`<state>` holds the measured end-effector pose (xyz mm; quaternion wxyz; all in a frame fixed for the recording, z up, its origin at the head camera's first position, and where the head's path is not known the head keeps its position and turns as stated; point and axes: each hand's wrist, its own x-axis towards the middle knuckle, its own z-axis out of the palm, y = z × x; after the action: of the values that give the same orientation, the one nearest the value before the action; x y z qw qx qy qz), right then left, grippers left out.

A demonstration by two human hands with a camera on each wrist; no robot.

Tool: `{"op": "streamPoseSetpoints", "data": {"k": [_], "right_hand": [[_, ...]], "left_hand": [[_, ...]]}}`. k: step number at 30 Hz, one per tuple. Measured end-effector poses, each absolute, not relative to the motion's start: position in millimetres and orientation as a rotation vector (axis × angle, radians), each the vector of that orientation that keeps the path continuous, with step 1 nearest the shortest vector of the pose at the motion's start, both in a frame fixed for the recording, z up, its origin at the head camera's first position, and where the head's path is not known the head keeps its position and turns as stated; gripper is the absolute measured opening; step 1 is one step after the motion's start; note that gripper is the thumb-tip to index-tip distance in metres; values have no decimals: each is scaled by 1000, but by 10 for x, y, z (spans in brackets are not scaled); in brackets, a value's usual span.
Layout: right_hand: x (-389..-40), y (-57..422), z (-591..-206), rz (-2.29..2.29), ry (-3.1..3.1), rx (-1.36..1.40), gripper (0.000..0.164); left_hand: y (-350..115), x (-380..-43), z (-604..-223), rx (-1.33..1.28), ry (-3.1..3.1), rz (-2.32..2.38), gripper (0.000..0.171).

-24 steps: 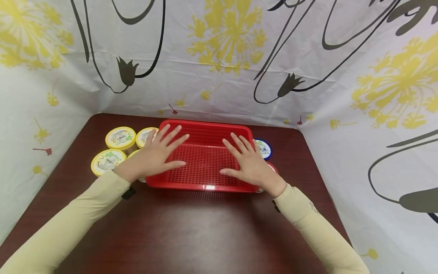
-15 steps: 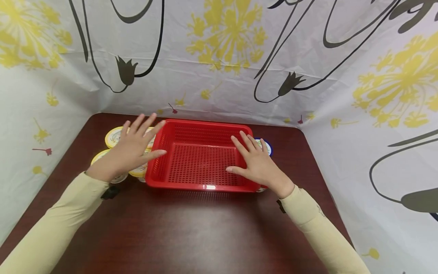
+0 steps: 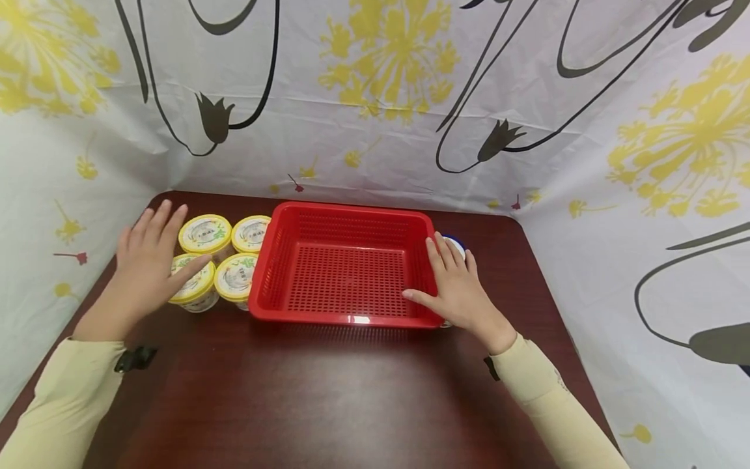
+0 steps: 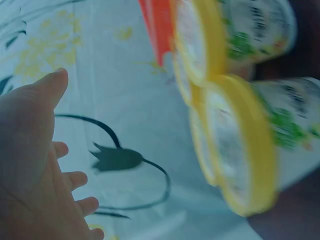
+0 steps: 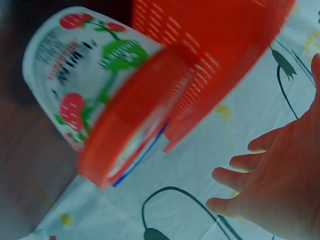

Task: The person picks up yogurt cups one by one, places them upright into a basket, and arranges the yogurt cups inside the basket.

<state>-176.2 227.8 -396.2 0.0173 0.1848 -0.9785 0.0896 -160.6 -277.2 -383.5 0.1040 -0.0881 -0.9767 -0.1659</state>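
There sat the basket (image 3: 348,277), long axis running left to right! The right hand (image 3: 459,290) was nearer, at its right end, fingers loosely spread, holding nothing; the left hand (image 3: 143,267), spread wide and just as empty, hung well left, by the yellow tubs (image 3: 236,277).

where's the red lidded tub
In the right wrist view, the red-lidded tub is at upper left, beside the red basket, with the right hand lower right.

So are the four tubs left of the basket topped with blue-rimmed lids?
No, in the head view all four tubs have yellow-rimmed lids.
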Motion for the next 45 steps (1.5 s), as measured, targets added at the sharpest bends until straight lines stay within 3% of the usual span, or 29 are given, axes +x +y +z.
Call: {"op": "streamPoseSetpoints", "data": {"k": [20, 33, 45], "right_hand": [[-1621, 2397, -4358, 413, -3122, 435, 118], [-1590, 2385, -4377, 469, -3149, 435, 118], [-1588, 2387, -4364, 505, -3169, 444, 119]], "left_hand": [[-3102, -1497, -4506, -167, -2923, -544, 93], [-3016, -1507, -4565, -136, -2996, -550, 104], [-3013, -1514, -4545, -162, -2944, -540, 98]]}}
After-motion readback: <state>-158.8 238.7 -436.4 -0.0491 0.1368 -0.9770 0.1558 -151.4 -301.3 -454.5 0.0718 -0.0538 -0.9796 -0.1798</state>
